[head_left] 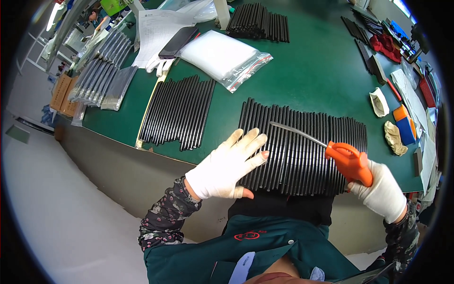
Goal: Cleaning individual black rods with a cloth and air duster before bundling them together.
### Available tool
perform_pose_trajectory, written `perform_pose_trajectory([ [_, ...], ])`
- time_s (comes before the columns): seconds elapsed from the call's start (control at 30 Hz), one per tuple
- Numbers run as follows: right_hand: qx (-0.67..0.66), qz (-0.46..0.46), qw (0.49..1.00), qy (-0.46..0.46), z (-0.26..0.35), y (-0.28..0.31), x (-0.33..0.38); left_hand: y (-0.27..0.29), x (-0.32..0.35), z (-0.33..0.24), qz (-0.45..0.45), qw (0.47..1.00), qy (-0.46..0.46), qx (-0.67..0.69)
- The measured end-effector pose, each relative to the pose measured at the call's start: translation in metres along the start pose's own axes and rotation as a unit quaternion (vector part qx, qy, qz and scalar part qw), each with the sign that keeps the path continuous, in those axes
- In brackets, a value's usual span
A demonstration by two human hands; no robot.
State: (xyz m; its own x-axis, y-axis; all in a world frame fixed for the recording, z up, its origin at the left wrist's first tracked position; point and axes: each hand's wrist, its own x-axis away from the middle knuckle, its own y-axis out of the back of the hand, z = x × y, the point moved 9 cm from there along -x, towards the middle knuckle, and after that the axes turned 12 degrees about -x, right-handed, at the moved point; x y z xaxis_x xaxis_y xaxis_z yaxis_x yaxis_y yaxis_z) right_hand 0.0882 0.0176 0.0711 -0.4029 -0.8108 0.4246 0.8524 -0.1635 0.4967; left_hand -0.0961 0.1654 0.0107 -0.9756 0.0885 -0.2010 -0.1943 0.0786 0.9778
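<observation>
right hand grips orange tool; left hand at black rods.

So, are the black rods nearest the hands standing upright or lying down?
Lying down: the black rods show their lengths, side by side on the green table.

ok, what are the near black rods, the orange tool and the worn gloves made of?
Black rods: likely metal, dark semi-gloss finish, going by the narrow highlights; coated composite possible.
Orange tool: probably moulded plastic, smooth, evenly coloured; its nozzle looks like bare metal, grey and shiny.
Worn gloves: seemingly thin fabric, matte white, soft creases.
</observation>
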Motion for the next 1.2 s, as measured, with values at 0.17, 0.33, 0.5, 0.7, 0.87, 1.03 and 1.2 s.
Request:
perform_pose_trajectory([
  [0.17,0.063,-0.034,0.996,0.046,0.014,0.01,-0.015,0.001,0.0,0.001,-0.011,0.999,0.027,0.019],
  [0.33,0.12,-0.002,0.992,0.046,0.029,-0.003,-0.031,-0.001,0.001,0.002,-0.003,1.0,0.019,0.011],
  [0.5,0.127,0.01,0.991,0.045,0.03,-0.008,-0.039,-0.003,0.001,0.001,-0.007,1.0,0.009,0.008],
  [0.7,0.149,0.015,0.987,0.063,0.025,-0.007,-0.033,0.001,-0.007,-0.001,0.019,1.0,0.005,0.008],
  [0.87,0.145,0.049,0.988,0.033,0.02,-0.014,-0.035,-0.004,0.003,0.001,0.014,1.0,0.013,-0.002],
  [1.03,0.152,0.034,0.987,0.032,0.014,-0.01,-0.033,-0.006,0.0,0.0,0.004,1.0,0.002,0.002],
  [1.2,0.143,0.05,0.988,0.039,0.01,-0.012,-0.033,-0.006,0.001,0.0,0.013,1.0,0.01,-0.015],
])
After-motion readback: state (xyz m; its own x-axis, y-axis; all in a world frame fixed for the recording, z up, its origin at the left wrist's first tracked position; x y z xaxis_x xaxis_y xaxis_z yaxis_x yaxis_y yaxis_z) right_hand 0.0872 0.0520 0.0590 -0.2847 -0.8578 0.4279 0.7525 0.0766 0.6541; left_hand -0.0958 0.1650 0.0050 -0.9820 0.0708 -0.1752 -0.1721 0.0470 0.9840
